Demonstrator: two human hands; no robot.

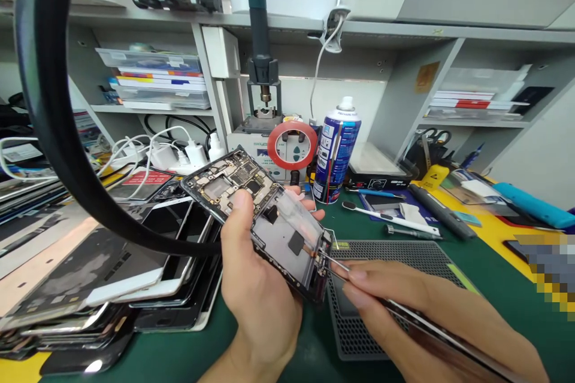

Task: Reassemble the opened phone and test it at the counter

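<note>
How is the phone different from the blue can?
The phone is flat, but the can is round. The phone is tilted in the left hand, while the can stands upright on the green surface. The phone is open, showing its insides; the can's insides are hidden. Both are longer than they are wide.

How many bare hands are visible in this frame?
2: the left hand, lower centre, grips an opened, black-framed rectangular phone; the right hand, lower right, holds a slim, shiny metal tool.
</note>
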